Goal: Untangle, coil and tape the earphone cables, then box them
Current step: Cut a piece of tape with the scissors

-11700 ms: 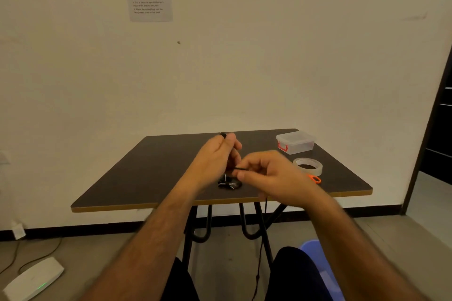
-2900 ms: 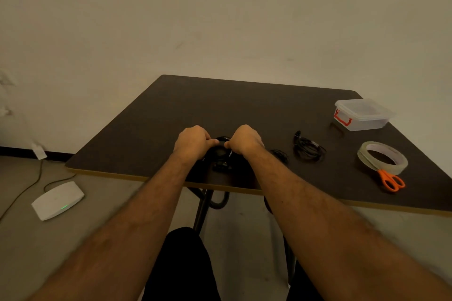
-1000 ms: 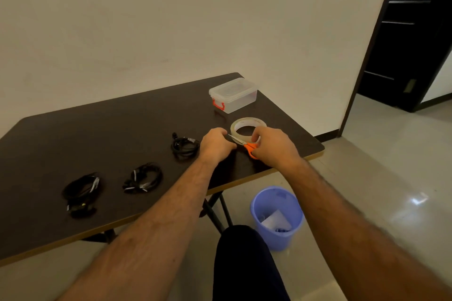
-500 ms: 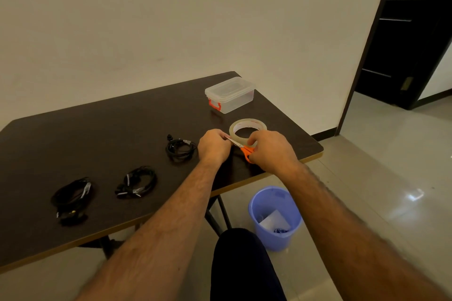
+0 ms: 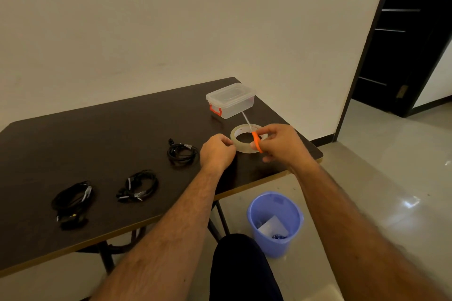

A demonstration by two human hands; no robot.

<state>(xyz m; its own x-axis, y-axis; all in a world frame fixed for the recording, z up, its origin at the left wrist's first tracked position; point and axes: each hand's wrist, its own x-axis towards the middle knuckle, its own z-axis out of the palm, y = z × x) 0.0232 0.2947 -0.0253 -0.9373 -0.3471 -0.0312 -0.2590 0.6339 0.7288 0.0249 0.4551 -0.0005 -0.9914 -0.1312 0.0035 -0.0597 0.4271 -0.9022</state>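
Scissors up off the tape roll, cut is next

Right hand (image 5: 281,145) now grips the orange-handled scissors (image 5: 253,135) w/ fingers curled round the handles, blades lifted and pointing away toward the box. Half a sec ago the scissors were low, lying across the roll between both hands; now they are raised clear of it. Left hand (image 5: 217,151) is curled at the near-left edge of the clear adhesive tape roll (image 5: 238,143), fingertips pinched together right against it. Probably pinching the tape's free end, but the strip is too thin to make out. Wrists are level, both forearms reach fwd from bottom of view and converge on the roll, backs of hands up.

Meaning for the task: coiling looks done for now, and the taping step starts, so pull a strip and snip it.

Outward from the hands: one coiled black earphone cable (image 5: 182,153) lies just left of the left hand, a second black coil (image 5: 138,187) sits further left, and a third black bundle (image 5: 72,199) is near the table's left-front edge. All three are on the dark brown tabletop (image 5: 97,129), none boxed yet. Clear plastic box with red latch (image 5: 230,100), lid on, stands beyond the roll near the far corner. Blue plastic bin (image 5: 275,222) sits on the floor under the table edge, w/ scraps inside.
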